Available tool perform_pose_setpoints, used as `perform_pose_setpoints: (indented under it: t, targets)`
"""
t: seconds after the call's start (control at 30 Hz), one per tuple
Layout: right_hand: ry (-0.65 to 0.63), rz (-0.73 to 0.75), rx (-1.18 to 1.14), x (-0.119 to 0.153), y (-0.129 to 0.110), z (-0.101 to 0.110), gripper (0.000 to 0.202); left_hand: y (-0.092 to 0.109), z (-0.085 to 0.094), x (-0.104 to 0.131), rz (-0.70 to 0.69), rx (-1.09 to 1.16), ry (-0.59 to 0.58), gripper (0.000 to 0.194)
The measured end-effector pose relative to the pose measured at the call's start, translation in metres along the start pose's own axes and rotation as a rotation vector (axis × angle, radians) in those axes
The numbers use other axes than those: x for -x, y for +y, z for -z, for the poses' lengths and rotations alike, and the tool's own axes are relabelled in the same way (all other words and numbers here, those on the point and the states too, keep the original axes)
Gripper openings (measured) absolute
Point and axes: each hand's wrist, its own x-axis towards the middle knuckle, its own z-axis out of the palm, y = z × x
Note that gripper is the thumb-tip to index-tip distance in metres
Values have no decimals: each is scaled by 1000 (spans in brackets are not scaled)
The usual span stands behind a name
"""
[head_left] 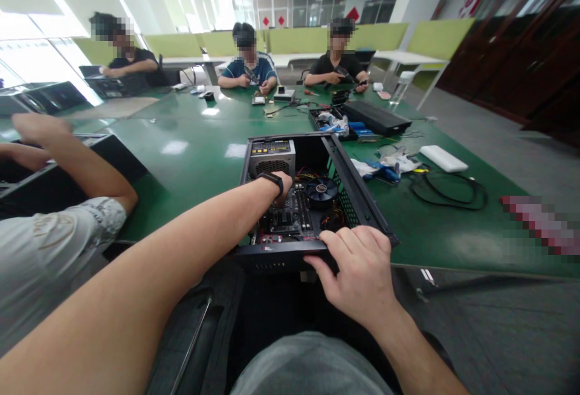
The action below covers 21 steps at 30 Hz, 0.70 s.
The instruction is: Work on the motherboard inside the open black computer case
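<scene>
An open black computer case (369,202) lies at the near edge of the green table, its inside facing up. My left hand (284,185) reaches into it, beside the silver power supply (272,158) and over the motherboard (290,214); its fingers point down and are mostly hidden. A round black fan (321,189) sits to the right of that hand. My right hand (360,262) grips the near edge of the case, fingers over the top and thumb on the front side.
Gloves (385,168), a white box-like item (444,158) and a black cable (453,205) lie on the green table (453,244) at right. Behind them rests a black panel (376,118). A co-worker's arm (90,159) is over another case (118,159) at left; three people sit across.
</scene>
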Motion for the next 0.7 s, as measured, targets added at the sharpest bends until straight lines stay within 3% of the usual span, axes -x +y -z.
perform_pose_setpoints:
  t: [0.7]
  targets:
    - [8, 0, -28, 0, 1, -2, 26, -6, -10, -13, -7, 44, 34, 55]
